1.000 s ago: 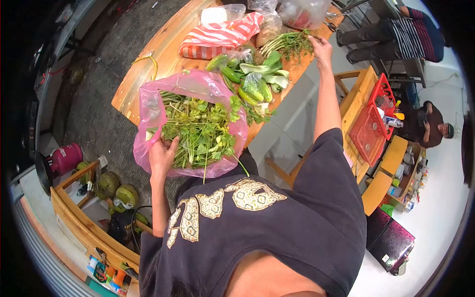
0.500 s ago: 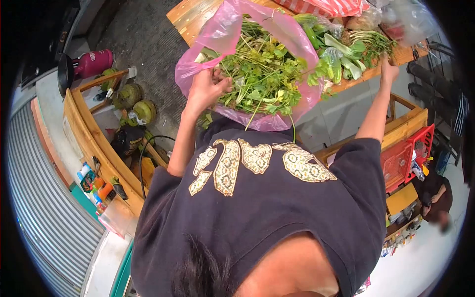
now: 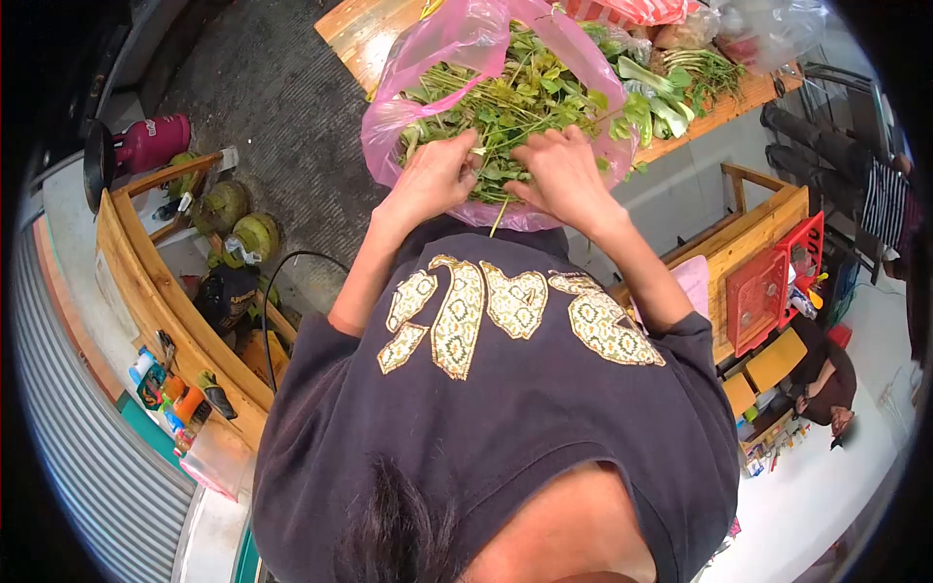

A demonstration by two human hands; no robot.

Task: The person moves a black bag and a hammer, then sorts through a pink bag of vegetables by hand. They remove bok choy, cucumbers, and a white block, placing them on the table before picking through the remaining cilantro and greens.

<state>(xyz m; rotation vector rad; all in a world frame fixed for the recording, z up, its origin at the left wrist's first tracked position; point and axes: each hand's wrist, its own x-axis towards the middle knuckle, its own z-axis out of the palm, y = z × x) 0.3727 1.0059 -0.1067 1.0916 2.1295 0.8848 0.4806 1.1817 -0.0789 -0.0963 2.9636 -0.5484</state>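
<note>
A pink plastic bag (image 3: 381,136) full of leafy green herbs (image 3: 539,73) with thin stems is in front of my body. My left hand (image 3: 437,180) is over the bag's near left side, its fingers curled and pinched around herb stems. Across from it, my right hand (image 3: 569,175) has its fingers bent down into the herbs at the near right, closed on some of them. The fingertips of both hands are partly hidden among the leaves. One long stem hangs over the near rim, between the hands.
Right of the bag, on the wooden table (image 3: 355,44), lie pale-stemmed leafy greens (image 3: 666,102) and a bunch of thin-stemmed greens (image 3: 705,73). A red-striped bag (image 3: 632,10) and a clear plastic bag (image 3: 773,29) are behind. Gas cylinders (image 3: 255,236) stand left; another person (image 3: 826,379) is far right.
My right hand has left the thin-stemmed bunch at the right of the table and come over to the pink bag. My left hand has shifted slightly right, further over the herbs.
</note>
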